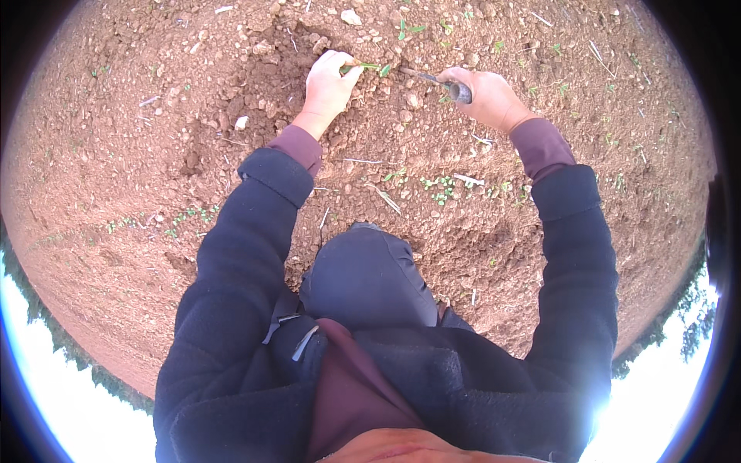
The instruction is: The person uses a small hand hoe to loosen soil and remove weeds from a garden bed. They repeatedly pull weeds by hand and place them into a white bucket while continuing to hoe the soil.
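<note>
Between the thumb and fingers of my left hand (331,84) is a small green seedling (369,66), its leafy end pointing right. My right hand (486,95) grips a hand tool (425,76) with a thin, rusty metal shaft and a round grey end that looks like a hollow socket. The tool's narrow tip points left, close to the seedling's leaves and near the soil. Whether the tip touches the ground I cannot tell. Loose, clumpy brown soil (272,87) lies around my left hand, darker there than elsewhere.
Small green sprouts (443,190) grow in a row across the soil nearer my body. More seedlings (410,29) stand beyond my hands. Pale stones (351,17) and dry straw bits (386,198) are scattered about. My bent knee (367,278) in dark trousers is below my hands.
</note>
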Action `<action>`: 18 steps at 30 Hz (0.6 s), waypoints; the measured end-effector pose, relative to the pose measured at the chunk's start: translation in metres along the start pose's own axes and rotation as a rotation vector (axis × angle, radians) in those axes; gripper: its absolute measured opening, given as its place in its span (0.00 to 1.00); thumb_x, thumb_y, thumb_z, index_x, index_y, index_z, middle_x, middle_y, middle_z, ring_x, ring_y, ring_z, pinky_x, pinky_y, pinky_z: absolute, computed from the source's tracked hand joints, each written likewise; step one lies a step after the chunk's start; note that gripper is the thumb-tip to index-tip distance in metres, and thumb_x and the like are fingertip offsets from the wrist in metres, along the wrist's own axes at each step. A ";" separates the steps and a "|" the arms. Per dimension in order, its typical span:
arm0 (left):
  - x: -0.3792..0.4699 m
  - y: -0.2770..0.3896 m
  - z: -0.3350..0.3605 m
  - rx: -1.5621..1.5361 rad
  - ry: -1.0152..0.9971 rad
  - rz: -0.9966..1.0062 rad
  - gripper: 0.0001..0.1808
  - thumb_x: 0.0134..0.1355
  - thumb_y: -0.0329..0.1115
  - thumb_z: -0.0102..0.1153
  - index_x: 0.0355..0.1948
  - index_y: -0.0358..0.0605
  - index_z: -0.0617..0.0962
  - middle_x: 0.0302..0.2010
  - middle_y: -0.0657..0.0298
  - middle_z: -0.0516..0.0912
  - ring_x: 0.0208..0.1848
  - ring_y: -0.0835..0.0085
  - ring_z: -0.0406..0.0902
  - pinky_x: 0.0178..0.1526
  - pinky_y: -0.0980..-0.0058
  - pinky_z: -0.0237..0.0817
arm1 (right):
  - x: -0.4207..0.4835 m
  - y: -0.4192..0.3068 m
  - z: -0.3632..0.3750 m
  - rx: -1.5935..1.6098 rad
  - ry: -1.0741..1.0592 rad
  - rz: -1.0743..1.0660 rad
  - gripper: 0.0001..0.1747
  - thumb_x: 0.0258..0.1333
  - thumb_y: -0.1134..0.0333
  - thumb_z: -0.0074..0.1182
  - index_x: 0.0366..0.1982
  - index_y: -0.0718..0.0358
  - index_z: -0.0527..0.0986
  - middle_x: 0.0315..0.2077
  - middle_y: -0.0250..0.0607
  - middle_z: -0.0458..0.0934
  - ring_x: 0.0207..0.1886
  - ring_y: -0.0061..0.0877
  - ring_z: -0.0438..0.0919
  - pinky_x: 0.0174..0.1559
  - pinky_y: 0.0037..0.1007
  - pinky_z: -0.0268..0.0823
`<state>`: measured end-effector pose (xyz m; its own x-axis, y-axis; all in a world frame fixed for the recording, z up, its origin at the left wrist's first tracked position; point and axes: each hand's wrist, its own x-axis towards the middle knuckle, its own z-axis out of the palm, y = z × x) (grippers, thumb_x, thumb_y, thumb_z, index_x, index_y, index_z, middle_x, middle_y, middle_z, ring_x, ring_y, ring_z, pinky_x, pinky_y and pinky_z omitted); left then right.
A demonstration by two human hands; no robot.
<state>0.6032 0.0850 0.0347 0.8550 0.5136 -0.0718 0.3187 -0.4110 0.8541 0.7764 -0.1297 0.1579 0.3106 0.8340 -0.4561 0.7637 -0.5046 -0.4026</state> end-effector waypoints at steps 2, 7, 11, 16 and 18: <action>0.000 0.000 0.001 0.014 0.023 0.023 0.09 0.53 0.34 0.66 0.30 0.41 0.81 0.31 0.59 0.78 0.34 0.60 0.78 0.39 0.67 0.69 | 0.005 0.016 0.002 0.002 0.011 0.111 0.15 0.54 0.63 0.56 0.45 0.50 0.76 0.29 0.45 0.82 0.35 0.41 0.82 0.40 0.42 0.74; -0.001 0.003 0.001 0.048 0.023 0.036 0.09 0.53 0.34 0.67 0.30 0.41 0.81 0.31 0.58 0.78 0.34 0.60 0.78 0.39 0.67 0.69 | 0.009 0.019 0.002 0.078 0.000 0.193 0.07 0.52 0.66 0.56 0.35 0.56 0.79 0.28 0.47 0.82 0.34 0.43 0.82 0.40 0.43 0.73; -0.003 0.005 -0.003 0.081 0.020 0.045 0.09 0.53 0.34 0.67 0.31 0.40 0.81 0.32 0.58 0.79 0.35 0.60 0.78 0.40 0.68 0.70 | -0.008 -0.006 0.012 -0.058 0.093 0.002 0.09 0.51 0.68 0.57 0.36 0.61 0.76 0.27 0.48 0.81 0.33 0.42 0.82 0.39 0.42 0.74; -0.003 0.003 -0.003 0.153 0.007 0.068 0.09 0.57 0.33 0.66 0.35 0.39 0.81 0.34 0.60 0.80 0.33 0.71 0.77 0.38 0.74 0.69 | -0.003 -0.022 -0.008 -0.278 0.016 -0.152 0.07 0.52 0.71 0.56 0.35 0.62 0.77 0.26 0.47 0.81 0.30 0.38 0.83 0.36 0.38 0.75; -0.002 0.003 -0.002 0.149 0.027 0.069 0.09 0.57 0.33 0.66 0.35 0.39 0.81 0.34 0.60 0.80 0.33 0.71 0.77 0.38 0.74 0.69 | 0.013 -0.029 -0.006 -0.303 0.092 -0.245 0.06 0.51 0.72 0.55 0.34 0.62 0.78 0.25 0.46 0.81 0.29 0.37 0.82 0.35 0.37 0.75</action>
<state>0.6015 0.0841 0.0389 0.8661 0.4998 -0.0001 0.3187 -0.5520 0.7705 0.7616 -0.1026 0.1687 0.1375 0.9447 -0.2977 0.9495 -0.2113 -0.2320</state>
